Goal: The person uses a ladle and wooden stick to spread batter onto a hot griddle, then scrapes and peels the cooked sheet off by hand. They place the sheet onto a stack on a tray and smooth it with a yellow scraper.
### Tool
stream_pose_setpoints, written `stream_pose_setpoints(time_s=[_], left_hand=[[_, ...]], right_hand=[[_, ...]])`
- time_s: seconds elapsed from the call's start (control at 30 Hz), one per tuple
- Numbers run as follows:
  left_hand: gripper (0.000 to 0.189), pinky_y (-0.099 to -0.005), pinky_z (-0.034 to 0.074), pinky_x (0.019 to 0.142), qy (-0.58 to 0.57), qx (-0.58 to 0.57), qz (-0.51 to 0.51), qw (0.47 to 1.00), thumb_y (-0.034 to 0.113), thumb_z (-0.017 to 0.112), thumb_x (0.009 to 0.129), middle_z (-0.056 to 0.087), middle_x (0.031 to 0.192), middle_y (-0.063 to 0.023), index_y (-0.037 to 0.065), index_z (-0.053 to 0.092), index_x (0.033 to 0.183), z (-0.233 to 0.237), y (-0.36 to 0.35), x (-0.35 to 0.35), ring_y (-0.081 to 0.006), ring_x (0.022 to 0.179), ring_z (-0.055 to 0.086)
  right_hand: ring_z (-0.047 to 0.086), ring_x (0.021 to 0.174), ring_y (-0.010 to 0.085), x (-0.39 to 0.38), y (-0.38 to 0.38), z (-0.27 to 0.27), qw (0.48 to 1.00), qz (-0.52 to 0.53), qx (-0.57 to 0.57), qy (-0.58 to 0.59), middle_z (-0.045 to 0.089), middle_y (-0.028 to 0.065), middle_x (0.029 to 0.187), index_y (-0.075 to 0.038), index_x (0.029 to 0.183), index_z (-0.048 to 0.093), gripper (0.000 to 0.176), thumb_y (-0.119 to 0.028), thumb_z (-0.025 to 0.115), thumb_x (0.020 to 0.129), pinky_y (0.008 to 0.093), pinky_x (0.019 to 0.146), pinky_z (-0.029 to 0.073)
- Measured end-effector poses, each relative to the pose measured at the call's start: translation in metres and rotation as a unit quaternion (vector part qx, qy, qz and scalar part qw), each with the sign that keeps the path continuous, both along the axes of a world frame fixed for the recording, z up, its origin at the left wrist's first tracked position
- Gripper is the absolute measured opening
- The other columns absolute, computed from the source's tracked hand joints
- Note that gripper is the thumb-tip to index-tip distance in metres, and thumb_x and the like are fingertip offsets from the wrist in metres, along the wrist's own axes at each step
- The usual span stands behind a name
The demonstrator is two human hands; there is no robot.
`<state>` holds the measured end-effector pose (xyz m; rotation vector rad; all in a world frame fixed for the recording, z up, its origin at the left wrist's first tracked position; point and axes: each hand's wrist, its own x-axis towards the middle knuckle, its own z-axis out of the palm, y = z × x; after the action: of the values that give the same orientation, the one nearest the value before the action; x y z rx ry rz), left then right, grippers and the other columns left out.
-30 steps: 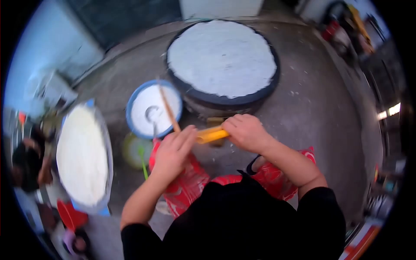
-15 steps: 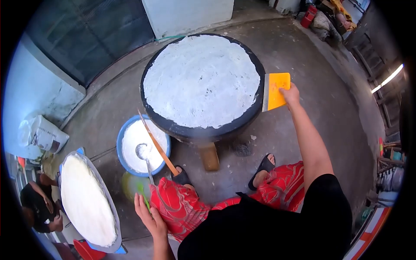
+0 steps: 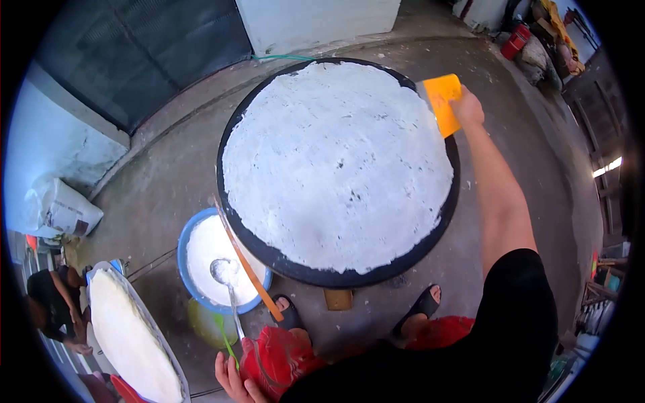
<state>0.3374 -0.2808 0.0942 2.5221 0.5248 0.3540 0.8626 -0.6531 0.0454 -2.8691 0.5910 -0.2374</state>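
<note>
My right hand (image 3: pixel 468 106) grips a yellow scraper (image 3: pixel 443 101), its blade at the right rim of a round black griddle (image 3: pixel 269 258). A thin white sheet of batter (image 3: pixel 336 161), with small holes and a ragged edge, covers most of the griddle. At the bottom, my left hand (image 3: pixel 235 381) has its fingers apart beside my red trousers and seems to hold nothing. Close to its fingertips is a slim green tool (image 3: pixel 226 341) over a yellowish-green bowl (image 3: pixel 203 326). A blue basin (image 3: pixel 186 269) of white batter holds a metal ladle (image 3: pixel 232 295); a wooden stick (image 3: pixel 250 272) lies across its rim.
At left, a stack of pale flat sheets (image 3: pixel 131 336) lies on a tray, with another person (image 3: pixel 57 302) beyond it. A white bucket (image 3: pixel 70 208) stands by the wall. A wooden block (image 3: pixel 338 299) sits under the griddle, between my feet.
My right hand has moved the scraper up along the griddle's right edge and tilted it. The view has leaned closer to the griddle. My left hand sits lower in view, its fingers more bent.
</note>
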Motion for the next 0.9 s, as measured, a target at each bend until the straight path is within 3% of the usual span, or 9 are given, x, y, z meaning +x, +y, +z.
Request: stream_pose_setpoints(time_s=[0.23,0.37,0.5,0.53,0.57,0.67,0.7,0.8,0.9], left_hand=[[0.043,-0.0435,0.03,0.094,0.06,-0.001,-0.001,0.998,0.026,0.036,0.088,0.037,0.124,-0.0252,-0.003,0.044,0.119,-0.008,0.015,0.024,-0.0393,0.112,0.039],[0.043,-0.0427,0.031,0.093,0.079,-0.011,0.021,0.997,0.026,0.037,0.087,0.038,0.123,-0.0257,-0.003,0.045,0.118,-0.014,0.02,0.026,-0.0391,0.111,0.04],[0.041,-0.0413,0.034,0.091,0.089,-0.023,0.04,0.995,0.025,0.039,0.086,0.039,0.122,-0.0252,-0.003,0.048,0.116,-0.016,0.023,0.027,-0.0382,0.107,0.043],[0.04,-0.041,0.035,0.09,0.086,-0.03,0.036,0.995,0.024,0.04,0.086,0.04,0.122,-0.0252,-0.003,0.049,0.115,-0.015,0.024,0.029,-0.0377,0.106,0.044],[0.04,-0.041,0.035,0.09,0.089,-0.031,0.041,0.995,0.024,0.04,0.086,0.04,0.122,-0.0252,-0.003,0.049,0.115,-0.014,0.025,0.031,-0.0377,0.106,0.044],[0.04,-0.0411,0.036,0.089,0.091,-0.025,0.044,0.995,0.024,0.041,0.086,0.042,0.12,-0.0247,-0.003,0.051,0.113,-0.01,0.023,0.034,-0.0369,0.104,0.046],[0.04,-0.0409,0.036,0.089,0.092,-0.033,0.046,0.994,0.025,0.041,0.086,0.043,0.119,-0.0244,-0.003,0.051,0.112,-0.007,0.023,0.034,-0.0365,0.104,0.046],[0.04,-0.0406,0.036,0.089,0.093,-0.036,0.048,0.994,0.026,0.041,0.086,0.045,0.117,-0.0241,-0.003,0.052,0.112,-0.001,0.021,0.035,-0.036,0.105,0.046],[0.04,-0.0403,0.035,0.09,0.089,-0.042,0.044,0.994,0.026,0.041,0.086,0.045,0.117,-0.0237,-0.002,0.051,0.112,0.001,0.02,0.022,-0.0358,0.106,0.046]], right_hand=[[0.05,0.107,0.0218,0.107,0.067,-0.002,0.997,0.034,-0.064,0.021,0.053,0.0059,0.116,-0.029,0.128,0.037,0.054,-0.025,0.057,0.078,0.0369,0.09,0.038],[0.051,0.106,0.0184,0.156,0.123,-0.018,0.988,0.11,-0.105,-0.005,0.054,0.0031,0.116,-0.03,0.127,0.04,0.05,-0.024,0.056,0.08,0.037,0.094,0.033],[0.053,0.102,0.0216,0.183,0.202,-0.03,0.949,0.309,-0.055,-0.043,0.057,0.0068,0.109,-0.027,0.123,0.045,0.046,-0.018,0.053,0.079,0.0375,0.091,0.036],[0.054,0.1,0.0216,0.185,0.227,-0.033,0.931,0.359,-0.026,-0.054,0.057,0.0068,0.11,-0.025,0.123,0.046,0.047,-0.016,0.056,0.077,0.0336,0.09,0.038],[0.056,0.097,0.0216,0.185,0.252,-0.038,0.911,0.407,0.003,-0.065,0.057,0.0068,0.11,-0.023,0.122,0.046,0.049,-0.014,0.06,0.076,0.0298,0.088,0.041],[0.056,0.096,0.0208,0.149,0.343,-0.036,0.851,0.52,0.064,-0.032,0.058,0.0064,0.108,-0.021,0.118,0.051,0.047,-0.006,0.06,0.075,0.0304,0.087,0.043],[0.055,0.098,0.0195,0.143,0.371,-0.048,0.791,0.601,0.092,-0.062,0.059,0.0059,0.107,-0.021,0.116,0.052,0.048,-0.002,0.06,0.073,0.0296,0.088,0.043],[0.054,0.1,0.0236,0.045,0.441,-0.022,0.689,0.721,0.069,0.024,0.058,0.0072,0.107,-0.023,0.113,0.055,0.049,-0.001,0.061,0.07,0.032,0.091,0.041],[0.057,0.094,0.0252,-0.055,0.469,-0.022,0.521,0.846,0.098,0.062,0.06,0.0076,0.102,-0.019,0.106,0.058,0.048,0.002,0.063,0.063,0.0342,0.083,0.045]])
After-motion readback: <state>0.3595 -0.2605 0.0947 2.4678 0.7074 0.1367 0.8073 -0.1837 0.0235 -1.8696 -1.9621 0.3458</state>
